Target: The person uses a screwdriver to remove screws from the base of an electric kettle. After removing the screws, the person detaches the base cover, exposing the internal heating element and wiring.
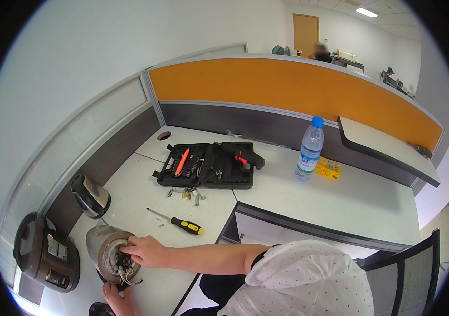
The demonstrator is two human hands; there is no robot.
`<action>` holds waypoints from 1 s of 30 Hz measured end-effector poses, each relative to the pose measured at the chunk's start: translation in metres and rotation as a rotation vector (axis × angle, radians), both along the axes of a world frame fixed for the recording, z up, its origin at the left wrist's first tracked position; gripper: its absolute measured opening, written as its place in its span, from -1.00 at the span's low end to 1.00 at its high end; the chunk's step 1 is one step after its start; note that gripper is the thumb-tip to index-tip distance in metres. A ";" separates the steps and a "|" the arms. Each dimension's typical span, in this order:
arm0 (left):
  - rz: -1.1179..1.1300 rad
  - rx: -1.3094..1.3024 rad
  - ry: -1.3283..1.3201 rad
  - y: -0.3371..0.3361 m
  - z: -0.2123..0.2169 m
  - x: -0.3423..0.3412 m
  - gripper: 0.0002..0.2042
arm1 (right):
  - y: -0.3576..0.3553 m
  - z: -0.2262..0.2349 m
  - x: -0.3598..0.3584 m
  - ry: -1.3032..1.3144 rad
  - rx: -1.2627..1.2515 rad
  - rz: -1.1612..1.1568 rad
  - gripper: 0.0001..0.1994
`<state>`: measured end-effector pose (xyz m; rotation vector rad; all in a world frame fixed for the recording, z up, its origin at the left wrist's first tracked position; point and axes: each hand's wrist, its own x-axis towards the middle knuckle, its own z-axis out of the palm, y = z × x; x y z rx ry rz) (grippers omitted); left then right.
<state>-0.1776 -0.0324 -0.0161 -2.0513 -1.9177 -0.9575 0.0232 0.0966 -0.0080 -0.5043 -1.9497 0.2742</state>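
An electric kettle point(99, 243) with a metal body lies on its side at the near left of the desk. Its underside is exposed, showing an inner ring, a black round connector and loose white wires point(124, 276). My right hand point(148, 252) reaches in from the right, fingers bent together at the upper part of that underside; whatever they pinch is hidden. Low in the picture, my left hand point(118, 299) is closed around a black part at the kettle's near side, apparently its handle. A yellow-and-black screwdriver point(186, 225) rests on the desk beyond my right forearm, with small screws point(159, 221) near its shaft.
A rice cooker point(50, 253) and a second kettle point(90, 197) stand left. Farther back lie an open black tool case point(203, 184) holding a power drill point(243, 155), and small metal parts point(187, 194). A water bottle point(309, 150) and yellow box point(328, 168) stand right.
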 end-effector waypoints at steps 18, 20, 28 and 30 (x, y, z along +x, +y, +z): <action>0.015 0.013 0.010 0.008 -0.011 -0.007 -0.57 | 0.001 0.000 0.003 0.000 -0.020 0.001 -0.65; 0.024 -0.017 0.014 0.004 -0.011 -0.009 -0.56 | 0.003 -0.003 -0.001 -0.002 -0.048 0.023 -0.65; 0.099 -0.120 -0.008 0.015 0.005 0.009 -0.67 | 0.012 -0.010 0.000 -0.011 -0.104 0.000 -0.64; 0.115 -0.092 -0.025 0.007 0.006 0.012 -0.68 | 0.009 -0.012 -0.001 0.046 -0.162 0.012 -0.70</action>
